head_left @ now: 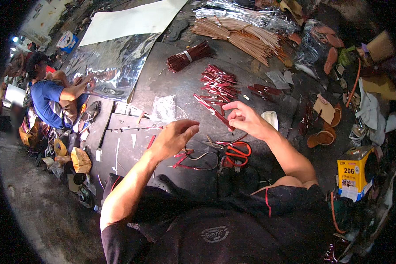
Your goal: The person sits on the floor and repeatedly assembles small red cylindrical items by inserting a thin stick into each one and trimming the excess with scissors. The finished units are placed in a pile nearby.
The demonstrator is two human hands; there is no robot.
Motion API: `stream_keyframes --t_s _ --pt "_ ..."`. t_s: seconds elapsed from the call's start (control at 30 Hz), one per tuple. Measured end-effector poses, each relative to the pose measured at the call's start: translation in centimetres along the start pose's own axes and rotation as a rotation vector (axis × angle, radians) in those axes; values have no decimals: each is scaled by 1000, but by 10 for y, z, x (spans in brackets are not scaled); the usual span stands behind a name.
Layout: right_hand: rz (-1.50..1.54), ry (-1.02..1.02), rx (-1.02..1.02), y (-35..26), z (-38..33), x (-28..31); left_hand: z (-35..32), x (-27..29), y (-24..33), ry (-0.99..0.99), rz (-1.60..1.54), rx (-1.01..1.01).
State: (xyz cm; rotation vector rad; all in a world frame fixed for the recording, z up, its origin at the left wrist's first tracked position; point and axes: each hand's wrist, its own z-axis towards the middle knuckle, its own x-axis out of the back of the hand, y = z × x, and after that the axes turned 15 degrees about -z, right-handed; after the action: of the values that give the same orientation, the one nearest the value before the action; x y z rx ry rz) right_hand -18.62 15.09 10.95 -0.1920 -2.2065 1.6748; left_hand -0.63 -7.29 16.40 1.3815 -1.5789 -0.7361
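Note:
My left hand [177, 137] hovers over the middle of the work surface, thumb and fingers drawn together. Whatever they hold, if anything, is too small to make out. To its right, my right hand [250, 121] pinches the near end of a long dark red strap [212, 111] with pale markings. Just beyond lies a loose pile of similar dark red straps [218, 82]. Scissors with orange handles [238, 154] rest near my body, below my right hand. More red strap pieces [185, 161] and a thin cord lie between the scissors and my left forearm.
A tied dark red bundle [188, 57] and larger tan bundles [238, 36] lie at the far side. Reflective sheeting [112, 59] spreads far left, beside a seated person in blue [53, 99]. A yellow box [355, 172] stands at right, near brown sandals [323, 137].

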Motion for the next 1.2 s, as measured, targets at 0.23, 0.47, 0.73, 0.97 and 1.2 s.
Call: stream_keyframes --t_s 0.23,0.47,0.73,0.97,1.2 --pt "77 43 71 -37 -31 -15 22 -28 17 72 -830 -68" --pt "-207 319 54 -17 -55 14 28 -31 21 99 -789 -114" --pt "-1085 600 -89 85 -98 61 14 -23 42 168 -711 -167" --pt "-1351 525 -239 149 -124 51 4 -15 57 180 -732 -148" --pt "-1396 558 -215 152 -112 53 2 -12 59 227 -627 -162"
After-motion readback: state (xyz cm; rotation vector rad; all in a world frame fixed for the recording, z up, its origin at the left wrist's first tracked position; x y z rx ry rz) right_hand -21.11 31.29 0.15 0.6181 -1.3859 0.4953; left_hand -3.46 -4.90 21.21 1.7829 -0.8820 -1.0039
